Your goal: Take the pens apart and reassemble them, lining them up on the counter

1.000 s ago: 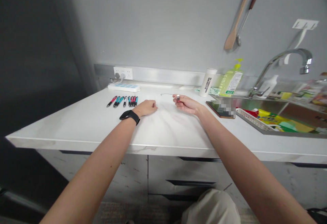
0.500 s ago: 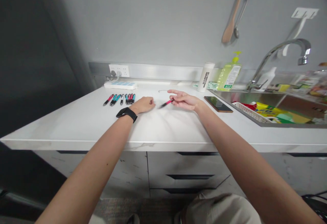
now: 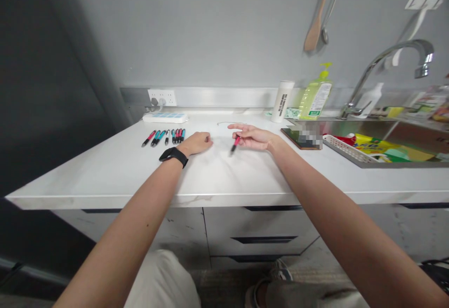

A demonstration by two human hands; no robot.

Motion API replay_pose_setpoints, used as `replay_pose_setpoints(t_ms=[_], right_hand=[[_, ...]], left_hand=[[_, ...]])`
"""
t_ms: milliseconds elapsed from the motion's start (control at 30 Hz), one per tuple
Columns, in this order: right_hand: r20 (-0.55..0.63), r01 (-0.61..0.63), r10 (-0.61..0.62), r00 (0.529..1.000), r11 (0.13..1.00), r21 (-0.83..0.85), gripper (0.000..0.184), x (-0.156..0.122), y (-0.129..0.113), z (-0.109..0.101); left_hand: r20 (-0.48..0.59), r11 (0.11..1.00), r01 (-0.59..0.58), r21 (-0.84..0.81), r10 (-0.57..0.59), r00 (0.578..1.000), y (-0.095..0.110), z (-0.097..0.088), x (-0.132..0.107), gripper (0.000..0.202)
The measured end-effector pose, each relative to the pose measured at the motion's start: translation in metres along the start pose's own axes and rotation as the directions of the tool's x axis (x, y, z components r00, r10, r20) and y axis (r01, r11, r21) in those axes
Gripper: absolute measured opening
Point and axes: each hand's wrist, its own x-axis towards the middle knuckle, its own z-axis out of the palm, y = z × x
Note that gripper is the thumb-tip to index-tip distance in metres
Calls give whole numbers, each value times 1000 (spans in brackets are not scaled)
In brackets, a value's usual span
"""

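A pink pen (image 3: 235, 143) with a black grip is pinched between the thumb and fingers of my right hand (image 3: 254, 138), over the white counter (image 3: 217, 177). Its black end points down toward me, and my index finger stretches out to the left. My left hand (image 3: 198, 143) rests on the counter in a loose fist, with a black watch (image 3: 174, 156) on the wrist; nothing shows in it. Left of it lies a row of several pens in pink, teal and white, among them a pink pen (image 3: 149, 138), a teal pen (image 3: 161, 136) and a white pen (image 3: 167, 136).
Behind the pens lie a power strip (image 3: 164, 118) and a wall socket (image 3: 162, 97). On the right are a phone (image 3: 298, 138), a white canister (image 3: 282, 102), a yellow-green soap bottle (image 3: 315, 97) and a sink (image 3: 386, 164) with a faucet (image 3: 382, 60). A thin wire-like piece (image 3: 224, 123) lies behind my hands.
The pen in my right hand has swung from pointing left to pointing down toward me. My left hand stays in place. The view has shifted slightly.
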Motion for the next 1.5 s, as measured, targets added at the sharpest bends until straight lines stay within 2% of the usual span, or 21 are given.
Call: replay_pose_setpoints(t_ms=[100,233,333,433,567,733,867,1000,1100,1233,1333,1500], right_hand=[[29,-19,19,999,1000,-4,43,-1,0,1],[12,-34,34,999,999,3,34,1,0,-1],[3,-22,22,1000,1000,2,44,1,0,-2],[73,-42,42,996,999,-5,54,-1,0,-1],[20,-29,29,999,999,-16,45,-1,0,-1],[83,-78,83,993,995,-70,48,2,3,-6],[14,-66,67,998,996,-64,37,5,4,-7],[47,-45,48,998,997,-65,40,4,2,-5],[39,-47,49,998,998,-49,34,3,1,-4],[25,-17,18,1000,999,-34,38,3,1,-5],[42,-47,49,998,998,-29,32,3,1,-6],[54,-69,71,996,997,-31,37,2,1,-8]], left_hand=[[5,1000,0,-5,0,1000,2,-1,-1,15],[11,1000,8,22,-8,1000,2,-3,-2,16],[20,1000,-30,7,30,999,1,-4,-3,17],[23,999,-42,-5,42,999,1,-4,-4,17],[-1,1000,6,-2,-6,1000,3,-3,-5,15],[-6,1000,21,-13,-21,1000,4,-3,-6,14],[4,999,-13,-35,14,1000,2,-3,-7,17],[-5,1000,-6,-2,6,1000,0,-2,-5,17],[-9,1000,1,3,-1,1000,1,-1,-4,17],[-2,1000,18,-3,-18,1000,3,-2,-5,17],[3,1000,14,-1,-14,1000,4,-3,-5,17],[-4,1000,17,18,-17,1000,4,-2,-4,17]])
